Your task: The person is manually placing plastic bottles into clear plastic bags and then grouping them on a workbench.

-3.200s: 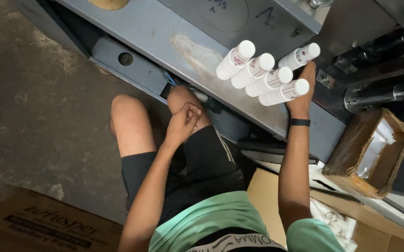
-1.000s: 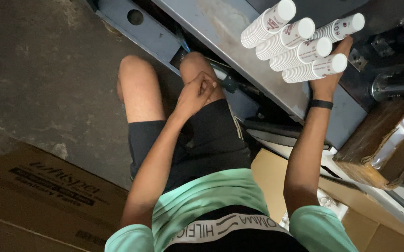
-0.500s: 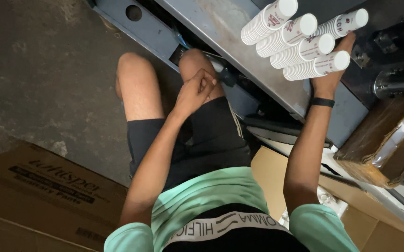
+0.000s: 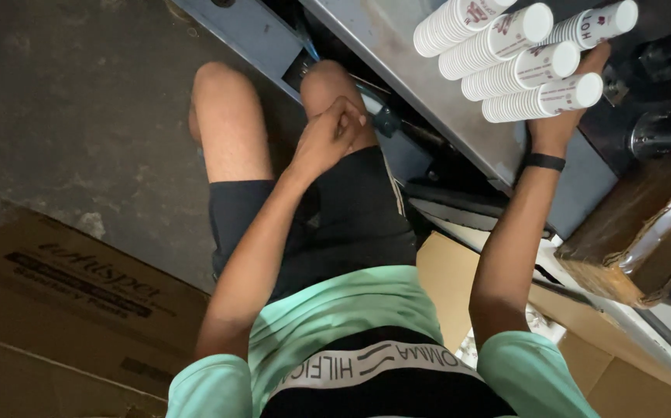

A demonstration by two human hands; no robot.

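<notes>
The right hand [image 4: 564, 116] is closed on the near ends of four cup stacks [image 4: 517, 54], white paper cups nested into long sleeves with red print. The fingers wrap under the lowest stack and the thumb side reaches up beside the top right one, so the whole bundle is gripped at its right end. The stacks lie side by side, touching, slanted up to the right, and their left ends rest over the grey metal table [image 4: 397, 54] near its near edge. A black band [image 4: 545, 161] sits on the right wrist just below the hand.

The left hand [image 4: 327, 135] is loosely curled with nothing in it, resting on the right knee [image 4: 327, 81], where the black shorts [image 4: 335, 217] end. The left knee [image 4: 223, 101] is bare and stands apart to the left, over the dark concrete floor [image 4: 64, 101].

Below the table's near edge runs a grey-blue frame [image 4: 250, 31] with dark parts behind the knees. To the right of the stacks, past the table's right end, a dark machine roller [image 4: 664, 131] shows, and beneath it an open brown box [image 4: 637, 240] lined with clear plastic. A flat cardboard box [image 4: 64, 310] with dark print lies at lower left on the floor. Another carton [image 4: 447, 279] sits between the person's waist and right arm. The person wears a mint green shirt [image 4: 335, 317].
</notes>
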